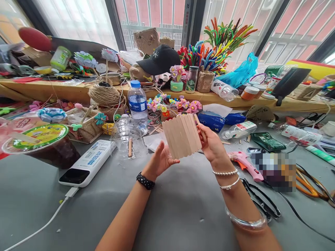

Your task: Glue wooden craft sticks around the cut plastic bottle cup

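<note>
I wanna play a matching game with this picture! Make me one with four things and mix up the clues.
Things:
1. craft-stick panel
2. hot glue gun
3. power bank
4. baseball cap

Clues:
A. black, with a white emblem
B. white, with a cable plugged in
C. bare wood colour, between the left hand and right hand
D. pink and orange, lying over on the right side

Right pairs: 1-C, 2-D, 3-B, 4-A
</note>
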Motion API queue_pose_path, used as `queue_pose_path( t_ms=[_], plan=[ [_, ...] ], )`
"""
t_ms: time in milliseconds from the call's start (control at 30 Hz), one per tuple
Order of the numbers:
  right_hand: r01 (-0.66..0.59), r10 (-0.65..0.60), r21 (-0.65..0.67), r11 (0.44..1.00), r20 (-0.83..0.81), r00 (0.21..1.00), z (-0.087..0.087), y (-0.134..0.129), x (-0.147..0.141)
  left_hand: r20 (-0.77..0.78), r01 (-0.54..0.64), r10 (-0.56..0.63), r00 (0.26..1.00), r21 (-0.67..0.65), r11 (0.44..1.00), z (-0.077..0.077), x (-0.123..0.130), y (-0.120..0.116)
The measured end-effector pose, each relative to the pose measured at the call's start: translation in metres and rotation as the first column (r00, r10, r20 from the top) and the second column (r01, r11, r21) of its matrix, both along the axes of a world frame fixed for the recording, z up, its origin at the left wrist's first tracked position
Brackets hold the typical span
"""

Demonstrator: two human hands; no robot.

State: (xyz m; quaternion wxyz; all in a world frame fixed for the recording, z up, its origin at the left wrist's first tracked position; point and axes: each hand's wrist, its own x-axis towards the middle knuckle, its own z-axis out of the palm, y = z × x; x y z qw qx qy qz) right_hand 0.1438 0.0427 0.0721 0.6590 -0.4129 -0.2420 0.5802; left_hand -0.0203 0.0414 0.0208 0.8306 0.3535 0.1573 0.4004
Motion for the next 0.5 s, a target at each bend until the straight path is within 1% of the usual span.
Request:
queue_pose_path(
  t_ms=[100,167,233,333,400,500],
  plan=[
    [0.041,-0.042,-0.016,0.999,-0.103,0.994,0.005,-0.004,-0.005,-0.006,0.035,-0.035,0.999,-0.039,0.999,0.0,0.003,-0.002],
    [0.075,-0.081,-0.042,0.996,-0.16,0.984,0.007,-0.006,-0.009,-0.031,0.017,-0.019,0.999,-0.062,0.998,0.001,0.006,-0.002],
    [0.091,-0.108,-0.089,0.992,-0.21,0.972,0.008,-0.006,-0.01,-0.055,-0.055,0.051,0.997,-0.066,0.996,0.001,0.008,-0.002],
    [0.105,-0.145,-0.158,0.982,-0.269,0.952,0.006,-0.004,-0.01,-0.12,-0.22,0.213,0.97,-0.049,0.974,0.003,0.011,-0.001],
    [0.122,-0.169,-0.175,0.977,-0.284,0.944,0.003,-0.002,-0.009,-0.163,-0.31,0.3,0.94,-0.042,0.95,0.003,0.013,0.0],
    [0.139,-0.18,-0.162,0.977,-0.276,0.944,-0.001,0.0,-0.009,-0.194,-0.392,0.373,0.907,-0.066,0.918,0.004,0.014,0.002]
  ],
)
